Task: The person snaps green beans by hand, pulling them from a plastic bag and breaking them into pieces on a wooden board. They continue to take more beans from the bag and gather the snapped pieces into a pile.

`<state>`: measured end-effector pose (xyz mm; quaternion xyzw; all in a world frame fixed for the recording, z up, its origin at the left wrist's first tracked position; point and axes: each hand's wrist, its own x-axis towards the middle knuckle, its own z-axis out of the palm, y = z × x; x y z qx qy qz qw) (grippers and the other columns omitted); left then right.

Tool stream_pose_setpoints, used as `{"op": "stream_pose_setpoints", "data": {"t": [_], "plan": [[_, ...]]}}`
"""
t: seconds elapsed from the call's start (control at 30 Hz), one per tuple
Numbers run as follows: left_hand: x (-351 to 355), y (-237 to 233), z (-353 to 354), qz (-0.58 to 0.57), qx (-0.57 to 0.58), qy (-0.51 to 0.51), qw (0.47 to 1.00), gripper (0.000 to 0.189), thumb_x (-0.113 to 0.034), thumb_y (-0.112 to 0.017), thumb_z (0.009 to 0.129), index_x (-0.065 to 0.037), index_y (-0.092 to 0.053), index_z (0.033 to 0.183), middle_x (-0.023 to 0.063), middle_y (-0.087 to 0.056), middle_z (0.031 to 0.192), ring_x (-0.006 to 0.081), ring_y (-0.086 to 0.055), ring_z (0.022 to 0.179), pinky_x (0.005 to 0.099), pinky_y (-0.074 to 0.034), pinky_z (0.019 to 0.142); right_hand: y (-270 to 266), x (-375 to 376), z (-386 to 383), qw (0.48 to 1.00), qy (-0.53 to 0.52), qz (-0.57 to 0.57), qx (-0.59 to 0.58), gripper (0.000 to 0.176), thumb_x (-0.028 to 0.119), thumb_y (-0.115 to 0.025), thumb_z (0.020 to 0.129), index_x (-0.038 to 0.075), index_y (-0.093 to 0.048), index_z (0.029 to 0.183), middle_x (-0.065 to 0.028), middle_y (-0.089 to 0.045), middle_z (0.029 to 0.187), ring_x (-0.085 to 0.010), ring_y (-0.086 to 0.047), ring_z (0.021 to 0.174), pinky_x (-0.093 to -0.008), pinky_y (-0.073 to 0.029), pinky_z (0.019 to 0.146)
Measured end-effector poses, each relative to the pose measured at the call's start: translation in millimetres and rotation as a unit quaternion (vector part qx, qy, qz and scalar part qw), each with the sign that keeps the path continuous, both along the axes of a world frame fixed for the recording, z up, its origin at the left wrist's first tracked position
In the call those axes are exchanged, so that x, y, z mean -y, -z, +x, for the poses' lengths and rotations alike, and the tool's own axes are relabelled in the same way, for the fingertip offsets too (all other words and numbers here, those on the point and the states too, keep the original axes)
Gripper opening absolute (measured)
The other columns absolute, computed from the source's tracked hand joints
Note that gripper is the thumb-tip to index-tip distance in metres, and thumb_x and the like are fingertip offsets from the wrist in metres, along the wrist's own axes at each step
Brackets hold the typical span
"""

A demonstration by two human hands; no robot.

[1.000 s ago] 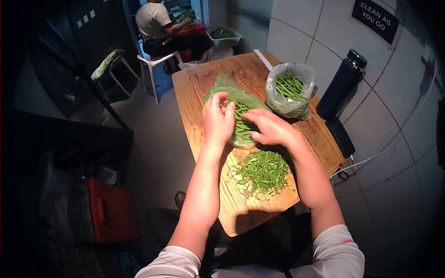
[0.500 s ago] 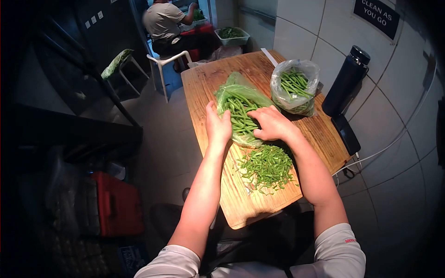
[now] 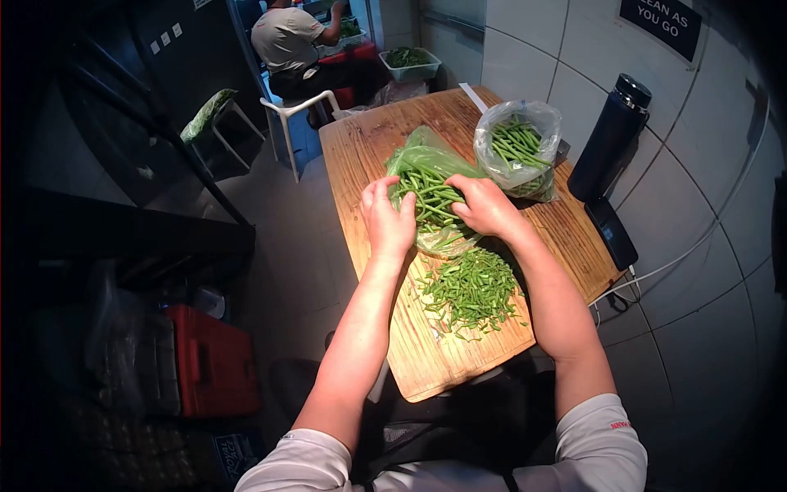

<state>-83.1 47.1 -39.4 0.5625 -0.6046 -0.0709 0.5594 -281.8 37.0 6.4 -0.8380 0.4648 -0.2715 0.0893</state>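
Green beans (image 3: pixel 433 197) lie heaped in and on a thin green plastic bag (image 3: pixel 426 143), spread open on a wooden table. At the left ends of the beans rests my left hand (image 3: pixel 388 220), cupped, its thumb apart from the fingers. My right hand (image 3: pixel 489 207) closes round the right ends of a bunch of beans, its fingertips partly hidden among them. Just in front of the bag is a pile of short cut bean ends (image 3: pixel 471 289). A clear plastic bag (image 3: pixel 537 176) holding more green beans stands upright behind my right hand.
The wooden table (image 3: pixel 361 156) meets a tiled wall on the right. A dark flask (image 3: pixel 611 139) and a phone (image 3: pixel 611 230) with a white cable stand along that edge. Beyond sits another person (image 3: pixel 287 41) near a tub of greens (image 3: pixel 410 70). A red box (image 3: pixel 215 361) is lower left.
My right hand has shifted slightly, its fingers now closed round the bean ends instead of reaching over them. My left hand has moved slightly right and down; the beans between the hands look more bunched.
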Motion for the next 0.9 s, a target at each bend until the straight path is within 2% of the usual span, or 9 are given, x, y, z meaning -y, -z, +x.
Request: {"op": "stream_pose_setpoints", "data": {"t": [0.2, 0.33, 0.37, 0.47, 0.5, 0.63, 0.73, 0.83, 0.9], "plan": [[-4, 3, -4, 0.056, 0.062, -0.006, 0.996, 0.028, -0.015, -0.078, 0.081, -0.019, -0.072, 0.108, 0.0132, -0.055, 0.127, 0.0336, -0.047, 0.123, 0.0444, -0.035, 0.107, -11, -2, -9, 0.995, -0.033, 0.011, 0.094, 0.034, 0.013, -0.066, 0.089, 0.0, -0.055, 0.118, -0.0262, -0.067, 0.105, -0.0453, -0.062, 0.103, -0.0491, -0.049, 0.085], [-11, 1, -8, 0.094, 0.117, -0.014, 0.989, 0.028, -0.014, -0.078, 0.08, -0.024, -0.072, 0.106, 0.0122, -0.055, 0.132, 0.0331, -0.044, 0.129, 0.0487, -0.028, 0.108, -11, 3, -12, 0.981, 0.009, -0.013, 0.192, 0.035, 0.016, -0.065, 0.094, -0.001, -0.052, 0.121, -0.0273, -0.065, 0.106, -0.0451, -0.062, 0.103, -0.0455, -0.049, 0.084], [-12, 0, -9, 0.093, 0.135, -0.014, 0.986, 0.027, -0.014, -0.078, 0.08, -0.024, -0.073, 0.105, 0.0124, -0.055, 0.134, 0.033, -0.043, 0.13, 0.0483, -0.028, 0.108, -10, 5, -14, 0.979, 0.003, -0.005, 0.204, 0.033, 0.016, -0.065, 0.095, -0.001, -0.053, 0.12, -0.0216, -0.067, 0.104, -0.0367, -0.065, 0.099, -0.0409, -0.05, 0.084], [-14, -3, -12, 0.09, 0.143, -0.013, 0.985, 0.028, -0.014, -0.078, 0.079, -0.023, -0.072, 0.105, 0.013, -0.054, 0.137, 0.0333, -0.041, 0.132, 0.0484, -0.027, 0.108, -7, 10, -10, 0.931, -0.081, 0.038, 0.355, 0.029, 0.014, -0.063, 0.097, 0.0, -0.054, 0.12, -0.0104, -0.066, 0.099, -0.0219, -0.063, 0.092, -0.0341, -0.05, 0.083], [-14, -2, -12, 0.092, 0.14, -0.011, 0.986, 0.029, -0.014, -0.078, 0.079, -0.023, -0.072, 0.106, 0.0132, -0.054, 0.137, 0.0334, -0.041, 0.132, 0.0486, -0.027, 0.108, -16, 2, -5, 0.903, -0.112, 0.072, 0.407, 0.025, 0.013, -0.06, 0.1, 0.001, -0.054, 0.121, -0.002, -0.059, 0.097, -0.0108, -0.056, 0.089, -0.0285, -0.049, 0.082], [-15, -3, -13, 0.057, 0.132, -0.016, 0.989, 0.037, -0.013, -0.078, 0.079, -0.021, -0.066, 0.113, 0.014, -0.055, 0.133, 0.0348, -0.042, 0.131, 0.0503, -0.027, 0.107, -22, -1, -11, 0.83, -0.185, 0.14, 0.507, 0.029, 0.016, -0.058, 0.102, 0.0, -0.051, 0.126, -0.0033, -0.057, 0.096, -0.0114, -0.056, 0.086, -0.0274, -0.049, 0.081], [-14, -6, -15, -0.004, 0.088, -0.044, 0.995, 0.041, -0.012, -0.076, 0.08, -0.017, -0.062, 0.118, 0.0139, -0.055, 0.129, 0.0351, -0.041, 0.13, 0.0499, -0.025, 0.109, -22, 9, -14, 0.782, -0.196, 0.214, 0.552, 0.034, 0.018, -0.058, 0.102, 0.002, -0.046, 0.13, -0.0042, -0.055, 0.097, -0.014, -0.056, 0.088, -0.0326, -0.05, 0.088], [-18, -18, -13, -0.104, 0.019, -0.068, 0.992, 0.035, -0.01, -0.07, 0.084, -0.009, -0.06, 0.118, 0.0139, -0.056, 0.126, 0.0323, -0.045, 0.128, 0.0465, -0.032, 0.107, -39, 3, -13, 0.78, -0.167, 0.237, 0.554, 0.035, 0.021, -0.058, 0.102, 0.004, -0.045, 0.13, -0.003, -0.052, 0.094, -0.0133, -0.054, 0.083, -0.0337, -0.051, 0.088], [-29, -25, -17, -0.119, -0.132, 0.038, 0.983, 0.034, -0.011, -0.069, 0.087, -0.006, -0.059, 0.119, 0.014, -0.057, 0.124, 0.0302, -0.05, 0.122, 0.0424, -0.037, 0.103, -55, -12, -10, 0.772, -0.171, 0.246, 0.561, 0.035, 0.023, -0.057, 0.103, 0.004, -0.045, 0.13, -0.0024, -0.051, 0.092, -0.0125, -0.053, 0.08, -0.0338, -0.051, 0.085]]}}
